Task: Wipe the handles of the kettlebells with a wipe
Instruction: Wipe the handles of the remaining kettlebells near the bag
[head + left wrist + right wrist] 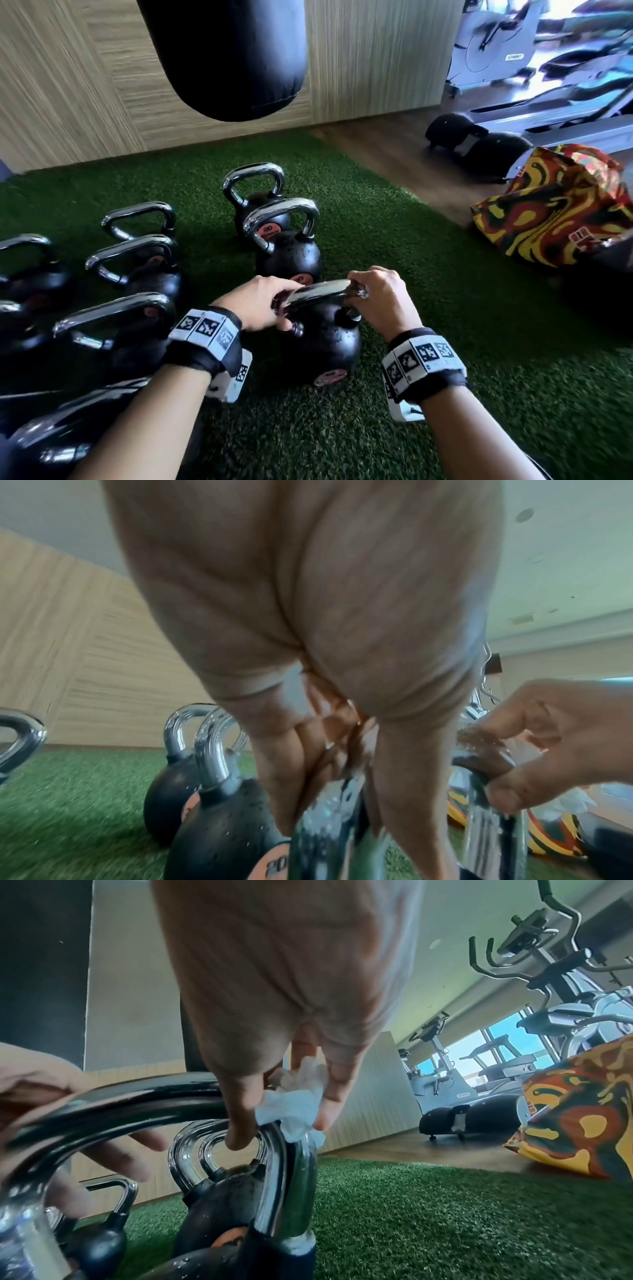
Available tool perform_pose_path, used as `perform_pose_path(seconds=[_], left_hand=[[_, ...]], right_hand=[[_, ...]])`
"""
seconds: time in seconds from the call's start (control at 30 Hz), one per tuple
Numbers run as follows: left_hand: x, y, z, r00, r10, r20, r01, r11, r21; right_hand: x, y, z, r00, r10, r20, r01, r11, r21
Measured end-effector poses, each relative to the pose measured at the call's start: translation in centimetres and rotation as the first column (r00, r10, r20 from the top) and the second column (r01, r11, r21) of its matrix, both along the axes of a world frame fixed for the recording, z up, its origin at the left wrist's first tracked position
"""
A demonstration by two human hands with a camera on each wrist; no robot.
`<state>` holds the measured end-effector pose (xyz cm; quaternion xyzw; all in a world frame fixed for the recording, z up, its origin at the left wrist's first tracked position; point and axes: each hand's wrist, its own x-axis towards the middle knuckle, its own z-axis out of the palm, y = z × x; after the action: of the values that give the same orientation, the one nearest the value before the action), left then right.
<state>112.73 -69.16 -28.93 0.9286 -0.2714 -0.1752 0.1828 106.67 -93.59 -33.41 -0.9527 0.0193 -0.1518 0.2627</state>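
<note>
wiping near kettlebell [322,339] handle [318,291] | my left hand [260,301] grips its end, right hand [380,301] pinches wipe [294,1102] at corner | kettlebells left of my hands [137,267]: can't tell if done

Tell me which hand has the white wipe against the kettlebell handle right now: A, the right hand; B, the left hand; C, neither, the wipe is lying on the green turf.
A: in the right wrist view the right hand pinches the crumpled white wipe against the bend of the kettlebell handle, while the left hand grips the handle's other end bare.
</note>
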Motion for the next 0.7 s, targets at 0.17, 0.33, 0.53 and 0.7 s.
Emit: perform_pose_path(seconds=[0.17, 0.33, 0.53, 0.7], left_hand=[[-0.7, 1.0, -1.8, 0.993, 0.115, 0.024, -0.113, 0.992, -0.056], [-1.3, 0.8, -2.0, 0.991, 0.137, 0.008, -0.136, 0.987, -0.09], [0.6, 0.3, 0.7, 0.969, -0.029, -0.247, 0.048, 0.996, 0.073], [8.9, 0.8, 6.0, 0.945, -0.092, -0.314, 0.185, 0.942, 0.28]], right_hand=[[0.1, 0.2, -0.1, 1.0, 0.006, 0.018, -0.007, 1.0, 0.024], [0.7, 0.2, -0.2, 1.0, 0.008, 0.021, -0.007, 1.0, -0.013], [1.4, -0.2, 1.2, 0.984, 0.0, -0.179, -0.007, 0.999, -0.037], [1.1, -0.1, 3.8, 0.99, 0.05, -0.128, -0.05, 0.999, 0.006]])
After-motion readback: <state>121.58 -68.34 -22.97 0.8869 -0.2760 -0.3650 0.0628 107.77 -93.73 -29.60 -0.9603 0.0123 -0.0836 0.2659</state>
